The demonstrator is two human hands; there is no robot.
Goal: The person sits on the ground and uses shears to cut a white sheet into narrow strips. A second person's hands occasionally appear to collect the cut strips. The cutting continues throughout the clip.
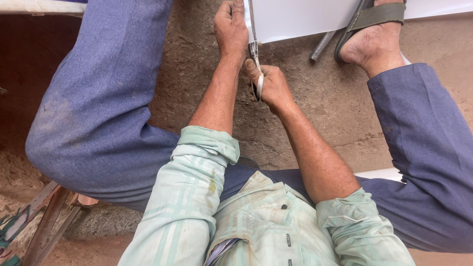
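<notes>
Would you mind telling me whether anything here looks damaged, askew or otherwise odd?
Nothing looks damaged or spilled. The right hand grips metal shears at the white flat sheet, the left hand steadies its edge, and a sandalled foot rests on the sheet.

Cut off by the top edge above the right hand (274, 87): the far end of the scissor blades (253, 29) and most of the white sheet (300, 18), so extent of the cut beyond telling; partly buried in that hand's grip, the scissor handles (258, 84), their loop shape only guessed at; fingertips of the left hand (230, 28), just left of the blades, lost at the same edge; toes of the sandalled foot (375, 34), right of the sheet, likewise cropped; metal rod (322, 45) beside it running under the sandal, length unknowable; wooden pieces (44, 216) at lower left clipped by the border.
</notes>
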